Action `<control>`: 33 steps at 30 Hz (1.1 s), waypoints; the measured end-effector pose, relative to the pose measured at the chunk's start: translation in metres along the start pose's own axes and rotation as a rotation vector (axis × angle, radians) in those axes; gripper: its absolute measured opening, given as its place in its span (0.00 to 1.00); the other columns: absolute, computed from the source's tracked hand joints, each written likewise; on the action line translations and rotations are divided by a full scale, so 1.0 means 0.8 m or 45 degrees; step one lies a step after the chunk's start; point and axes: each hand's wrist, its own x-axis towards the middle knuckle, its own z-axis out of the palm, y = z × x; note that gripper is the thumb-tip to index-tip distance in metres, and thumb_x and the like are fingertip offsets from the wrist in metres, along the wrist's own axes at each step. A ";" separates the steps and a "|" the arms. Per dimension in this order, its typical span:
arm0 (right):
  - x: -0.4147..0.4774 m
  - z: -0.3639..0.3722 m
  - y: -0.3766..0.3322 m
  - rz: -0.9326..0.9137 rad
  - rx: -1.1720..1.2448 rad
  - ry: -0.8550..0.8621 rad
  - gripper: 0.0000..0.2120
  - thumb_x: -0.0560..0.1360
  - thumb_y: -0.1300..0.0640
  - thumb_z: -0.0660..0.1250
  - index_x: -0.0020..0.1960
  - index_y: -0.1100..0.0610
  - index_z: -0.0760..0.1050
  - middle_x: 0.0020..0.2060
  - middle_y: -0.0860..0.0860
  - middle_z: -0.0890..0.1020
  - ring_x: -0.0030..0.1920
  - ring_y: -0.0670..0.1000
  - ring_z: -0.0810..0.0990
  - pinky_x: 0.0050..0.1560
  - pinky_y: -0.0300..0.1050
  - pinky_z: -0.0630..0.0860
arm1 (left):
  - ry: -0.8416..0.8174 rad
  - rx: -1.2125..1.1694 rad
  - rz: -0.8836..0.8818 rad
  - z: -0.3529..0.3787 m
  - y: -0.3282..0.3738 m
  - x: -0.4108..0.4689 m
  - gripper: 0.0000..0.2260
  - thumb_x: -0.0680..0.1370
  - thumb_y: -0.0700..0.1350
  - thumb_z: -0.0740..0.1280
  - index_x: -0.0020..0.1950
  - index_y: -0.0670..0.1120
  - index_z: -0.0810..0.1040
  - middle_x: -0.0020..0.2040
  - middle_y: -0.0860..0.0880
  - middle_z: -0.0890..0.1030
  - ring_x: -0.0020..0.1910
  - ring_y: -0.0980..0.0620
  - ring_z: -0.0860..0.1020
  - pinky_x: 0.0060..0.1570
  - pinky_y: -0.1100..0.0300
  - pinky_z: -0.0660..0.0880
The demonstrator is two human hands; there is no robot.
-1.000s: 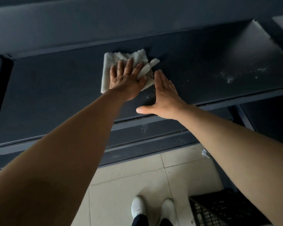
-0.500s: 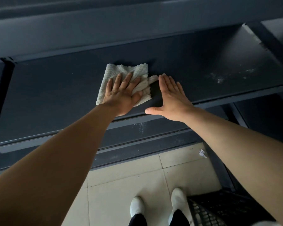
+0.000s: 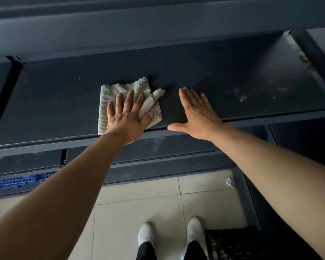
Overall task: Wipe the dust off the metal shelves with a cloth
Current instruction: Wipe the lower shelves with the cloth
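Since half a second ago, my right grip (image 3: 197, 113) has parted from the cloth (image 3: 111, 98); a strip of bare shelf (image 3: 54, 102) now shows between them. My left grip (image 3: 129, 121) is released, fingers straight and spread, palm pressing the beige ribbed cloth flat near the shelf's front edge. The right grip is likewise released, flat on the dark metal, thumb out. Pale dust specks (image 3: 242, 96) lie further right. Below are beige floor tiles (image 3: 139, 199), white shoes (image 3: 146, 233) and a black crate (image 3: 233, 244).
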 end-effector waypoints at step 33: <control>-0.031 -0.028 0.114 0.004 -0.048 -0.019 0.57 0.68 0.29 0.63 0.77 0.58 0.33 0.77 0.54 0.35 0.76 0.54 0.33 0.75 0.55 0.35 | -0.089 0.042 0.173 0.010 0.131 0.047 0.30 0.75 0.67 0.46 0.74 0.60 0.41 0.76 0.54 0.40 0.74 0.47 0.37 0.71 0.45 0.37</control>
